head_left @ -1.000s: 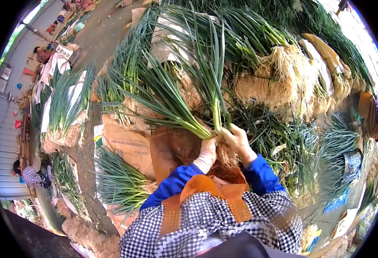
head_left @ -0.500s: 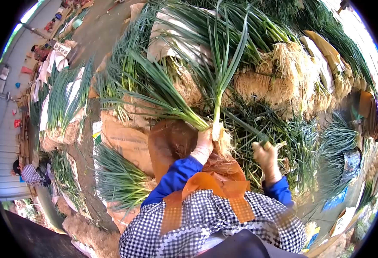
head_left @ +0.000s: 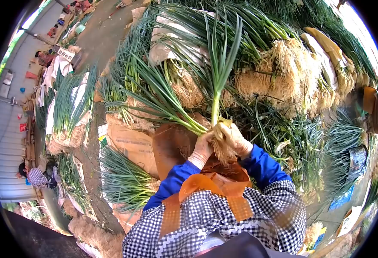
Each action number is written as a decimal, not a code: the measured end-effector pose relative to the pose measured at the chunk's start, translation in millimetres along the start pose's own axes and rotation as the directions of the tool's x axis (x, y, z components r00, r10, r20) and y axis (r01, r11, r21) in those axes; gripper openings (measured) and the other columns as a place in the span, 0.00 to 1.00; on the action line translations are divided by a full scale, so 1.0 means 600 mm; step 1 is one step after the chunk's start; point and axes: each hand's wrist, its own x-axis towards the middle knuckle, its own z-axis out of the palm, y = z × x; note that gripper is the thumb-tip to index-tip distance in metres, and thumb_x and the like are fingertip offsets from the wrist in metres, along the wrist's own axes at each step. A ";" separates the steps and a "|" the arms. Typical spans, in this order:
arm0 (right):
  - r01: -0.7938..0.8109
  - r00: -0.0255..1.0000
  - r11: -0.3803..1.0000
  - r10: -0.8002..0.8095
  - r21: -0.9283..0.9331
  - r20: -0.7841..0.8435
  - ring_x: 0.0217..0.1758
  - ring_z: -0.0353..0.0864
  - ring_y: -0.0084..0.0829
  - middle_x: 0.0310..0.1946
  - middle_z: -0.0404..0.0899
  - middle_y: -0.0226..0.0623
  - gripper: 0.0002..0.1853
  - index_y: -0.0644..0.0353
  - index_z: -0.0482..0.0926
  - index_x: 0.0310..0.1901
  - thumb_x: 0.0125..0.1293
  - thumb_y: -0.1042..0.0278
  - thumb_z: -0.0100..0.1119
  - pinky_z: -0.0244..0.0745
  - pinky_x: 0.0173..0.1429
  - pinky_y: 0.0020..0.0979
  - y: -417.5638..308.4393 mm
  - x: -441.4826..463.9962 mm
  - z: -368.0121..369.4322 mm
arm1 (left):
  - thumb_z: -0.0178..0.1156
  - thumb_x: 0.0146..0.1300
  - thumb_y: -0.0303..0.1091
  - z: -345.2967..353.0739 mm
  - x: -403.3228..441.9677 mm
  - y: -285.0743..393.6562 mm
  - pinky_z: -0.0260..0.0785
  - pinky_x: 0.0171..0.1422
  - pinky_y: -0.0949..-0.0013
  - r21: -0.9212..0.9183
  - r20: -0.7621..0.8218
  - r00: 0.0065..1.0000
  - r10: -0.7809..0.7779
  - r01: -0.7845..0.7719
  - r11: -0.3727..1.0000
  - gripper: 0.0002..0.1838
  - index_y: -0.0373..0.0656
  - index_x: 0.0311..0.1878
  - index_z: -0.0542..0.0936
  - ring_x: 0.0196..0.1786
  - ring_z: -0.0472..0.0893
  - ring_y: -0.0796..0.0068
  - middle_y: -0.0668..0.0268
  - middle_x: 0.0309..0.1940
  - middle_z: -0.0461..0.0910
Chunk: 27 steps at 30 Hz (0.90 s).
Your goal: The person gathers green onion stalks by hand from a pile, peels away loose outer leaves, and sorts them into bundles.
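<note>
Green onions (head_left: 184,121) with long green leaves fan up and left from my left hand (head_left: 202,147), whose fingers are wrapped round their lower stalks. One more onion (head_left: 216,102) stands nearly upright beside them, its pale base between my two hands. My right hand (head_left: 234,138) is closed at that base, pinching a pale yellowish leaf or skin (head_left: 226,122). Tan roots (head_left: 223,150) hang below the hands, over the orange-brown apron (head_left: 172,144).
Onion bundles with thick roots (head_left: 290,71) lie in a row ahead. Loose green leaves (head_left: 275,133) are heaped at the right. Another onion pile (head_left: 126,178) rests on sacking at the left. A person (head_left: 38,177) is at the far left.
My right hand went out to the right over the loose leaves, then came back to the onion's base. The upright onion now shows a cleaner pale stalk. My left hand kept its hold.
</note>
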 end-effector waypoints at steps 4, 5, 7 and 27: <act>0.084 0.839 0.895 0.175 -0.439 0.516 0.38 0.78 0.30 0.32 0.79 0.35 0.18 0.61 0.78 0.44 0.67 0.52 0.51 0.74 0.46 0.32 -0.048 -0.067 -0.023 | 0.48 0.59 0.28 -0.008 0.016 0.037 0.76 0.43 0.66 -0.265 0.283 0.951 -0.121 0.199 0.943 0.21 0.26 0.54 0.70 0.36 0.80 0.66 0.56 0.38 0.79; 0.131 0.850 0.717 0.274 -0.685 0.449 0.41 0.80 0.33 0.35 0.81 0.39 0.20 0.59 0.79 0.45 0.66 0.50 0.52 0.75 0.48 0.34 -0.062 -0.065 -0.035 | 0.47 0.58 0.28 0.001 0.009 0.042 0.77 0.42 0.65 -0.216 0.227 0.966 -0.127 0.177 0.960 0.22 0.25 0.54 0.69 0.35 0.80 0.67 0.56 0.38 0.79; -0.306 0.832 -0.120 0.447 -0.944 -0.327 0.44 0.81 0.37 0.39 0.81 0.45 0.23 0.56 0.80 0.44 0.61 0.43 0.56 0.76 0.49 0.34 -0.108 -0.031 -0.053 | 0.49 0.60 0.29 0.006 -0.005 0.044 0.77 0.42 0.65 -0.149 0.263 0.957 -0.125 0.169 0.974 0.21 0.26 0.54 0.70 0.34 0.80 0.68 0.57 0.39 0.79; -0.205 0.903 0.344 -0.295 -0.916 -0.313 0.29 0.80 0.44 0.23 0.79 0.45 0.16 0.57 0.80 0.32 0.59 0.50 0.57 0.75 0.37 0.41 -0.023 0.129 -0.053 | 0.55 0.57 0.22 -0.028 0.019 0.008 0.74 0.49 0.67 -0.007 0.046 0.997 -0.063 0.064 0.998 0.12 0.34 0.45 0.76 0.38 0.80 0.67 0.60 0.35 0.80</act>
